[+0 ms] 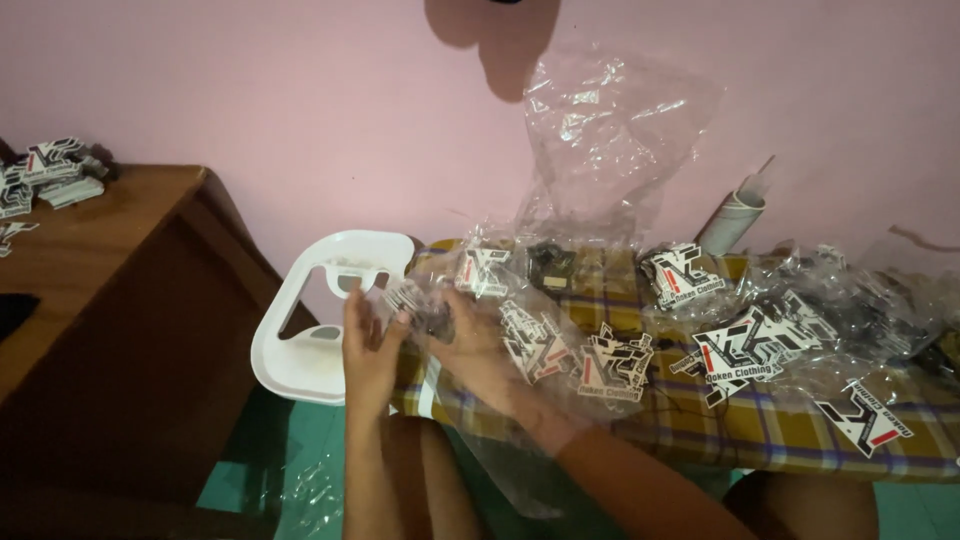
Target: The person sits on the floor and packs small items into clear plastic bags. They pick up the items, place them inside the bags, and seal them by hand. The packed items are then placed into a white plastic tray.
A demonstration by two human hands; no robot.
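Cloth: a checked yellow-and-purple cloth covers the low surface in front of the person, strewn with tags and plastic.
Wall: plain pink, close behind the surface.
Floor: teal, showing below the chair and beside the person's legs.
Left hand: raised at the cloth's left edge, fingers curled and pinching a small bundle of black-and-white tags.
Right hand: inside or behind a clear plastic bag, fingers loosely bent toward the same bundle; whether it grips the tags or only the plastic, I cannot tell.
Chair: a white plastic chair stands just left of the hands, touching the cloth's edge.
Table: a brown wooden table at far left carries another stack of tags.
Loose tags: black, white and red printed tags lie across the cloth, many under wrinkled plastic.
Big bag: crumpled clear plastic rises against the wall.
Roll: a rolled paper tube leans behind the tags.
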